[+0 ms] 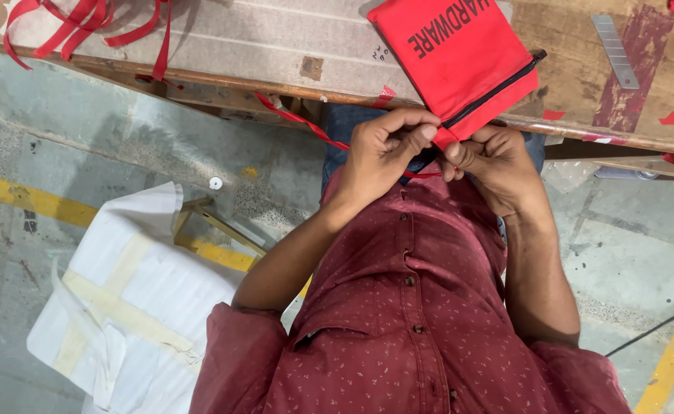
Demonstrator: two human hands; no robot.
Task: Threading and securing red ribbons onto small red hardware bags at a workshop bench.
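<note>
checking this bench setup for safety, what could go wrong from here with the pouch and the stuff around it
1. The red pouch hangs over the bench edge, held only at its corner by the left hand and right hand; a loosened grip could let it slide off.
2. The bare metal blade lies close by; a reaching hand might get cut.
3. The loose red ribbon trailing off the bench could snag.

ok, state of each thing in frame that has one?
red zip pouch: flat on the bench edge, zip looks shut, corner pinched
left hand: pinching the pouch corner
right hand: gripping the same corner
red ribbon strips: loose, tangled on the bench
metal blade: lying flat, untouched
</note>
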